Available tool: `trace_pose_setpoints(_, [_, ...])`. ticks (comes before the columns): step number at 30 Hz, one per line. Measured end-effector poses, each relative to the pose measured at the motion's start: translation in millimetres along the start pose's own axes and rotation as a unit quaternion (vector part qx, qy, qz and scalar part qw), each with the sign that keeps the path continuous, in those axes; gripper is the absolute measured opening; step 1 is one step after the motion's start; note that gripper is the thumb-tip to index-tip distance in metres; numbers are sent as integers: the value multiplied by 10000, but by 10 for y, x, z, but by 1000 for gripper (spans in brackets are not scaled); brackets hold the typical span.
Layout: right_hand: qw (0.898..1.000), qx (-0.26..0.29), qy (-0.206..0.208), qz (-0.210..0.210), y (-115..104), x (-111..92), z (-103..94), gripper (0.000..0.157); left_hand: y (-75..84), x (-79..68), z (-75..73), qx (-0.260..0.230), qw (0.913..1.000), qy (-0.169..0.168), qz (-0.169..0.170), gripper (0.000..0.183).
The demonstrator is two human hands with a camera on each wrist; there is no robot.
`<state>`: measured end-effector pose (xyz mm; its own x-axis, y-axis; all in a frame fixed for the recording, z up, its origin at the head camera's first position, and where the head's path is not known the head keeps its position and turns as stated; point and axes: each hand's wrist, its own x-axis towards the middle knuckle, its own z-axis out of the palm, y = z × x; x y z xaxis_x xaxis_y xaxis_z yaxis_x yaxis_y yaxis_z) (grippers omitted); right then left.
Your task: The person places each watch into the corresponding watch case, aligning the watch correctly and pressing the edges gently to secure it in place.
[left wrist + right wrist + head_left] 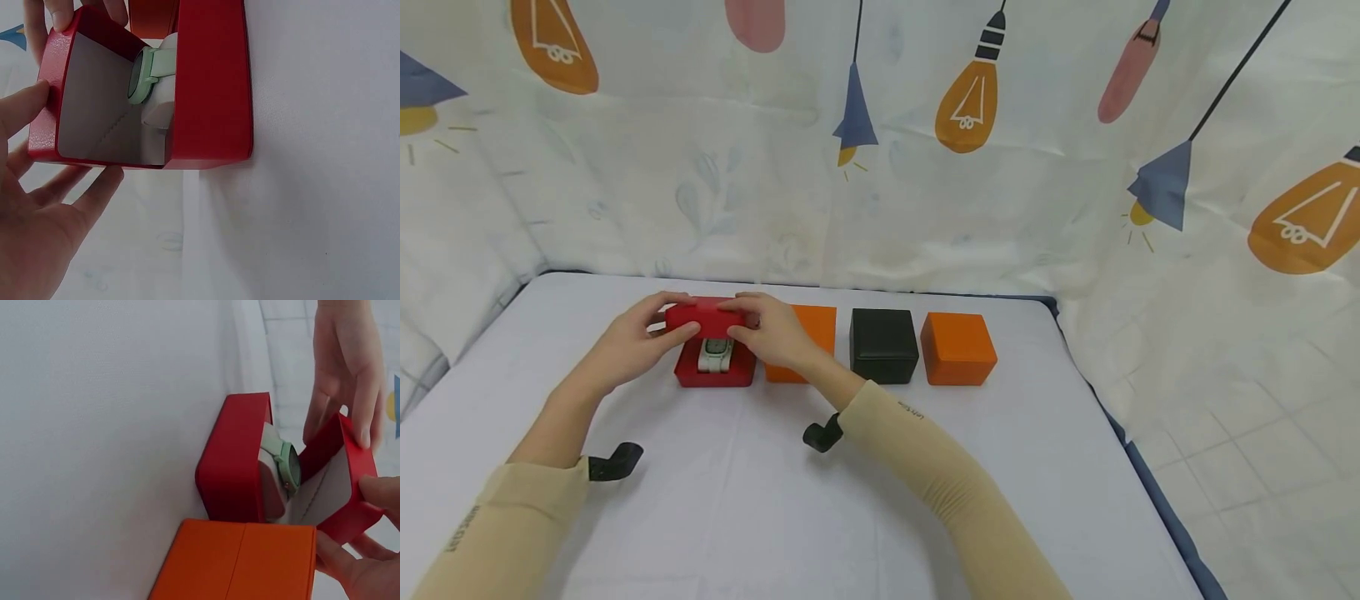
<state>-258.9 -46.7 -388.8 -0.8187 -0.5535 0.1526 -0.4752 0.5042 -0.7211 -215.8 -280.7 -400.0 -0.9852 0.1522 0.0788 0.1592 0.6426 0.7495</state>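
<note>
A red watch box stands at the left of the row with its hinged lid tilted partly up. Inside, a pale green watch is strapped round a whitish cushion. My left hand grips the lid's left side, thumb on the front edge and fingers behind. On the lid's right side, my right hand holds it likewise between thumb and fingers. In the right wrist view, the lid's pale lining faces the watch.
An orange box stands right beside the red one, partly behind my right hand. Farther right are a black box and another orange box. They rest on a white-covered table, with a lamp-patterned curtain behind.
</note>
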Motion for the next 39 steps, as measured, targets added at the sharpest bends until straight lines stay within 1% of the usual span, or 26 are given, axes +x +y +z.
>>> trace_pose_setpoints(3, [10000, -68, 27, -39, -18, -1, 9, 39, 8, -8, 13, 82, 9998, 46, 184, 59])
trace_pose_setpoints(10, [9995, -261, 114, -143, -16, 0, 62, 40, 34, -22, 20, 130, 9995, 149, 248, 56])
trace_pose_setpoints(14, [9989, -390, 180, -168, -21, -9, 85, 39, 38, -33, 26, 134, 9989, 184, 414, 51])
trace_pose_setpoints(18, [9982, -563, 136, -163, -38, -24, 102, 39, 23, -49, 32, 106, 9983, 190, 546, 48])
trace_pose_setpoints(20, [9979, -630, 81, -154, -51, -32, 105, 38, 14, -59, 32, 117, 9983, 164, 539, 49])
trace_pose_setpoints(22, [9974, -706, 3, -120, -67, -43, 106, 38, 6, -69, 32, 133, 9989, 102, 436, 52])
trace_pose_setpoints(27, [9952, -943, -241, 46, -91, -69, 104, 35, -14, -90, 39, 181, 9994, -173, 224, 59])
trace_pose_setpoints(31, [9921, -1179, -420, 17, -91, -76, 106, 35, -27, -93, 45, 179, 9990, -341, 225, 62])
trace_pose_setpoints(35, [9903, -1297, -495, -12, -90, -73, 111, 32, -31, -93, 43, 195, 9986, -455, 178, 65])
trace_pose_setpoints(39, [9883, -1411, -581, -17, -98, -68, 123, 30, -38, -104, 26, 186, 9984, -507, 160, 66])
